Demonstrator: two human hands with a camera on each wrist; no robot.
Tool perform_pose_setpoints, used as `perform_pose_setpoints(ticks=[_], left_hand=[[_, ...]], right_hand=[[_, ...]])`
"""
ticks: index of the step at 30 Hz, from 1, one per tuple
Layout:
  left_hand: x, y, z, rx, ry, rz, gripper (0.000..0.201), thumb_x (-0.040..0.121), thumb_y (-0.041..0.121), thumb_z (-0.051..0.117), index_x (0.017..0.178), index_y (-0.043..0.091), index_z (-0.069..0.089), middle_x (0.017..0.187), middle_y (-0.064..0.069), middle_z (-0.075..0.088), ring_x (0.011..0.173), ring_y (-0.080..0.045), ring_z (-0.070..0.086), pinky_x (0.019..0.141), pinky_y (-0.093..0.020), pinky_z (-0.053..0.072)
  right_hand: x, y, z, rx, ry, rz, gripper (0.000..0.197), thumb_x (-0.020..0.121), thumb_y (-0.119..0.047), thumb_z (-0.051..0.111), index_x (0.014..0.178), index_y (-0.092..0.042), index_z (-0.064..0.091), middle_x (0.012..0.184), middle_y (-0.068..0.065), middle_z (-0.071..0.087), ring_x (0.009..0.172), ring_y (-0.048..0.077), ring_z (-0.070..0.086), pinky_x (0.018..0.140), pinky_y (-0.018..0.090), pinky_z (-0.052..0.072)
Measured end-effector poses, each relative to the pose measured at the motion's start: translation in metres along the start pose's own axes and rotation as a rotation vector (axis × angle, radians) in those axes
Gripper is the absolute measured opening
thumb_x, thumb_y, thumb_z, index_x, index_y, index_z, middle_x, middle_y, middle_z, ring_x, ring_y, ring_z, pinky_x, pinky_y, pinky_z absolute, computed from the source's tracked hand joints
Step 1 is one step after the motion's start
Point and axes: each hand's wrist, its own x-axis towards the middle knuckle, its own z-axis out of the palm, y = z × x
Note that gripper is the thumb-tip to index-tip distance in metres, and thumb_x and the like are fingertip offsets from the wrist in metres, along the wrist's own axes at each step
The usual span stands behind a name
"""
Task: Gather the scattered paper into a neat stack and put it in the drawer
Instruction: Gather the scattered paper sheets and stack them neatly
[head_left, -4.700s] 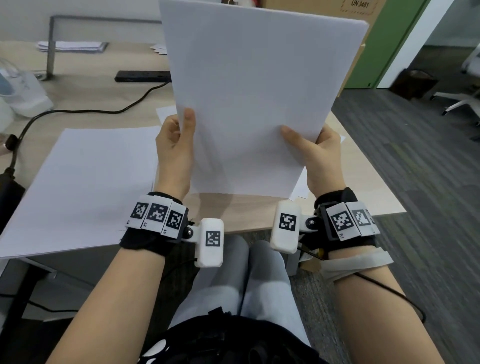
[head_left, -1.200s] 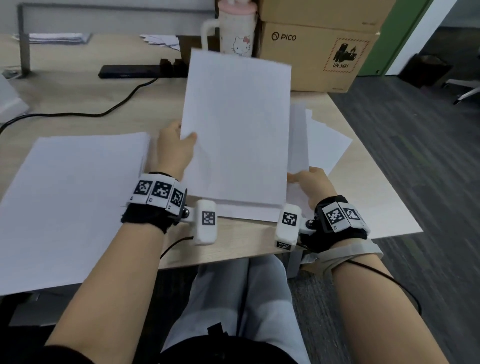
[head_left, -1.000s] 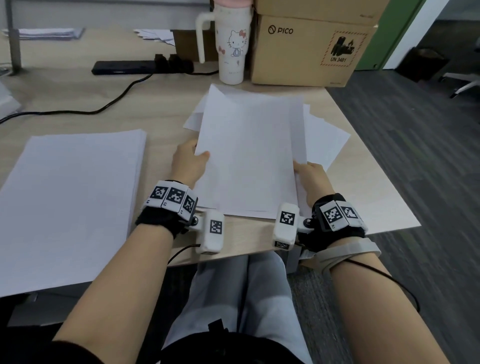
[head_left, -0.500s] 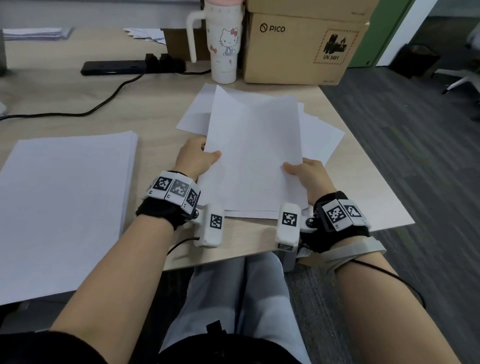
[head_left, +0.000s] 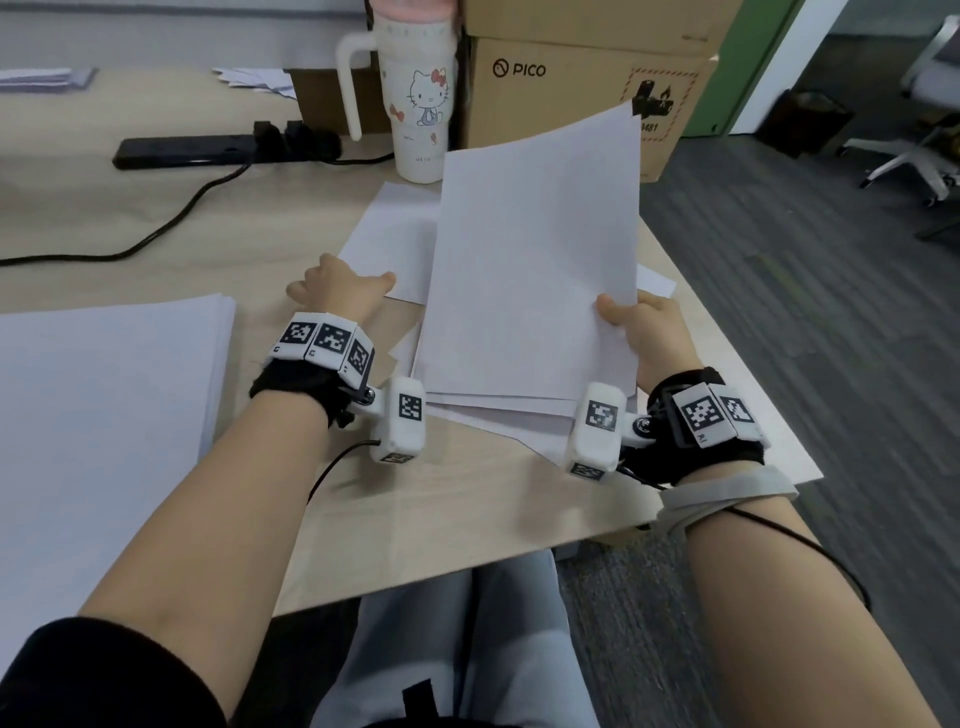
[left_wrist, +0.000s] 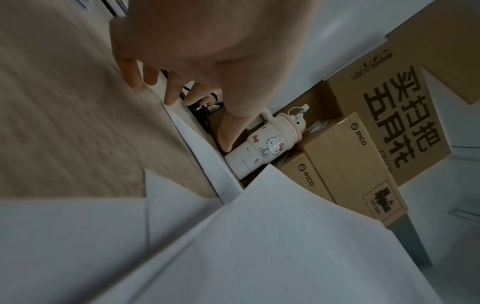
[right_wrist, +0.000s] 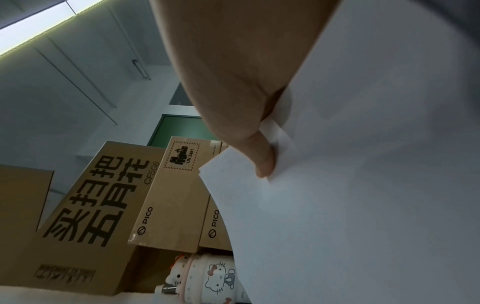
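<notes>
Risk: right hand (head_left: 652, 332) alone pinches the sheaf (head_left: 535, 270) at its right edge, thumb on top. Held one-sided, the sheets may sag or fan, and slip out of square. Left hand (head_left: 337, 286) is off the sheaf, fingers straight and holding nothing, tips on a loose sheet (head_left: 395, 244) lying left of the sheaf; dragging it could crease it or nudge the mug (head_left: 415, 104) behind.

Sheaf: plain white, several sheets, tilted up off the desk (head_left: 467, 493), near edges roughly flush. More loose sheets lie skewed beneath it. No drawer in view.
</notes>
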Motion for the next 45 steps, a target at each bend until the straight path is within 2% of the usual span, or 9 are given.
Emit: perform_pose_setpoints(ticks=[4,8,15,21,27,31,36,41,45], left_hand=[[0.013,0.006,0.006,0.054,0.004,-0.034,0.074,0.085,0.047,0.06,0.139,0.004,0.032,0.146,-0.014,0.029,0.136,-0.032,0.019,0.104,-0.041,0.028],[0.021,0.01,0.01,0.084,0.016,-0.058,0.075,0.081,0.05,0.063,0.135,0.005,0.037,0.142,-0.014,0.03,0.133,-0.031,0.022,0.1,-0.04,0.03],[0.03,0.017,0.011,0.189,0.007,-0.1,0.085,0.07,0.048,0.077,0.132,0.005,0.036,0.141,-0.016,0.029,0.132,-0.033,0.023,0.103,-0.043,0.03],[0.036,0.019,0.011,0.137,-0.061,-0.1,0.07,0.071,0.04,0.078,0.128,0.011,0.049,0.138,-0.015,0.031,0.129,-0.034,0.024,0.099,-0.04,0.031],[0.033,0.016,0.011,-0.365,-0.055,-0.177,0.064,0.064,0.027,0.081,0.119,0.01,0.054,0.124,-0.009,0.049,0.111,-0.028,0.049,0.087,-0.035,0.045],[0.022,0.02,0.009,-0.694,-0.013,-0.121,0.033,0.07,0.002,0.075,0.098,0.006,0.058,0.099,-0.008,0.063,0.086,-0.023,0.06,0.071,-0.029,0.049],[0.006,0.012,0.004,-0.946,0.059,-0.14,0.056,0.059,-0.001,0.074,0.112,-0.001,0.06,0.104,-0.01,0.068,0.091,-0.026,0.068,0.077,-0.038,0.058],[-0.006,0.0,-0.001,-0.995,0.141,-0.124,0.024,0.072,-0.003,0.074,0.089,0.009,0.061,0.086,-0.001,0.067,0.075,-0.015,0.065,0.065,-0.025,0.053],[-0.02,-0.008,0.002,-0.902,-0.15,-0.154,0.02,0.079,-0.006,0.069,0.076,0.01,0.056,0.081,-0.004,0.063,0.072,-0.017,0.063,0.068,-0.029,0.057]], right_hand=[[0.015,0.001,0.005,-0.054,0.012,0.024,0.011,0.092,-0.002,0.056,0.1,-0.002,0.063,0.078,0.004,0.064,0.067,0.019,0.061,0.065,0.028,0.051],[0.027,0.01,0.01,-0.142,0.015,0.088,0.009,0.091,-0.004,0.057,0.096,-0.004,0.064,0.079,0.006,0.063,0.081,0.026,0.06,0.08,0.038,0.05],[0.034,0.015,0.011,-0.143,0.007,0.103,0.01,0.091,-0.003,0.055,0.098,-0.004,0.063,0.079,0.008,0.061,0.082,0.025,0.057,0.077,0.034,0.046],[0.035,0.017,0.012,-0.157,0.029,0.104,0.012,0.09,-0.004,0.056,0.099,0.001,0.063,0.09,0.012,0.061,0.085,0.024,0.056,0.086,0.039,0.047],[0.033,0.017,0.013,-0.148,0.027,0.104,0.009,0.091,-0.005,0.057,0.097,-0.006,0.063,0.086,0.009,0.063,0.087,0.026,0.058,0.092,0.043,0.048],[0.029,0.017,0.013,-0.143,0.016,0.099,0.008,0.091,-0.004,0.057,0.096,-0.007,0.063,0.081,0.006,0.062,0.085,0.025,0.057,0.089,0.041,0.048],[0.02,0.016,0.011,-0.182,-0.029,0.102,0.014,0.092,-0.006,0.057,0.103,-0.002,0.065,0.087,0.01,0.064,0.084,0.026,0.058,0.084,0.037,0.048],[0.007,0.017,0.008,-0.213,-0.098,0.12,0.005,0.09,-0.005,0.061,0.093,-0.008,0.065,0.091,0.011,0.065,0.079,0.024,0.061,0.079,0.033,0.051],[-0.003,0.019,0.008,-0.227,-0.122,0.111,0.008,0.09,-0.005,0.061,0.096,-0.007,0.064,0.083,0.005,0.065,0.07,0.019,0.06,0.069,0.025,0.048]])
